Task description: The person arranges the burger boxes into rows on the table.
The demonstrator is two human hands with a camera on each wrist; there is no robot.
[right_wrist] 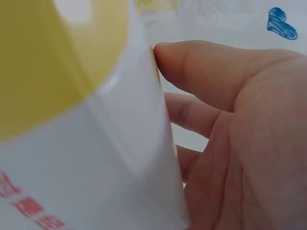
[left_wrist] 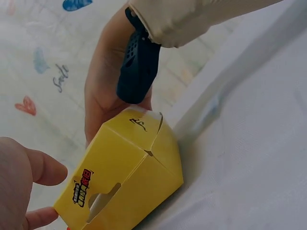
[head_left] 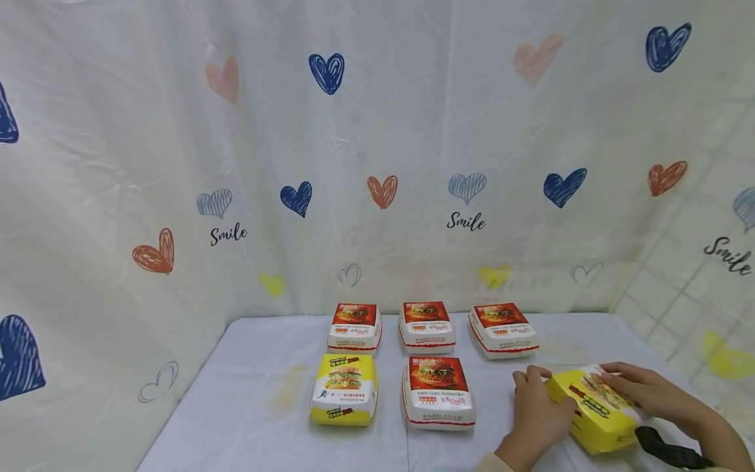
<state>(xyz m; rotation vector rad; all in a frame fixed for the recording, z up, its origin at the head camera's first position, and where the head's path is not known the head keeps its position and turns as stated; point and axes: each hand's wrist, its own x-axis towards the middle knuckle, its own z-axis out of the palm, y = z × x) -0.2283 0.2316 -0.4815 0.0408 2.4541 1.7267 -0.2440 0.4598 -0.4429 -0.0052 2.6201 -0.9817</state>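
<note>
A yellow-and-white burger box (head_left: 598,410) is at the right of the table, turned at an angle, with a hand on either side. My left hand (head_left: 539,410) holds its left end, thumb and fingers at the edge and corner. In the left wrist view, the left hand (left_wrist: 21,187) has a fingertip at the corner of the closed box (left_wrist: 120,167); its tab slot faces the camera. My right hand (head_left: 660,396) grips the opposite side. The right wrist view has the right hand's (right_wrist: 240,120) thumb on the box's (right_wrist: 96,129) edge, its other fingers partly hidden behind.
Three red-and-white burger boxes, left (head_left: 355,328), middle (head_left: 427,326) and right (head_left: 503,330), form the back row. In front stand a yellow-and-white box (head_left: 345,390) and another red-and-white one (head_left: 438,393). A heart-printed curtain (head_left: 401,131) hangs behind the white-covered table (head_left: 259,393).
</note>
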